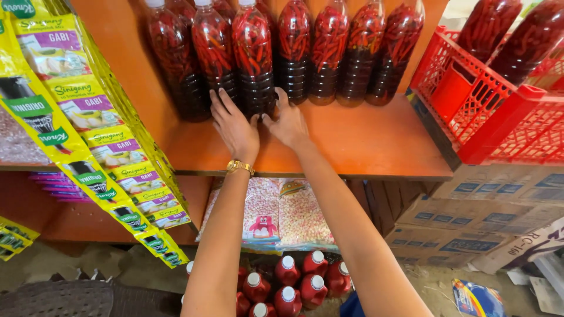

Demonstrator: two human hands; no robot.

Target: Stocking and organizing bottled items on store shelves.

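Both of my hands rest against the base of one clear bottle packed with red chillies (254, 58), which stands upright on the orange shelf (364, 141) in a tight row of like bottles. My left hand (235, 126) lies with fingers spread wide, fingertips on the lower left side of the bottle and on its left neighbour (214, 53); it grips nothing. My right hand (288, 122) is likewise spread, fingertips on the lower right side, holding nothing. Risk, as I judge it: the bottles are tall, narrow and touching one another, so a push applied low on one could tilt it and pass the motion along the row. The dark bottles to the right (329, 53) stand near the shelf's middle, but a slide toward me would bring a base close to the front edge, above the red-capped bottles (294, 282) on the floor. The red crate (499, 111) at the right overhangs the shelf end and is tilted; a knock could shift it. Limits of view: the bottle caps are mostly cut off at the top edge, my palms hide the contact surface beneath them, and whether the bottle bases are wet or sticky cannot be determined. The hanging sachet strips (88, 111) screen the shelf's left end.
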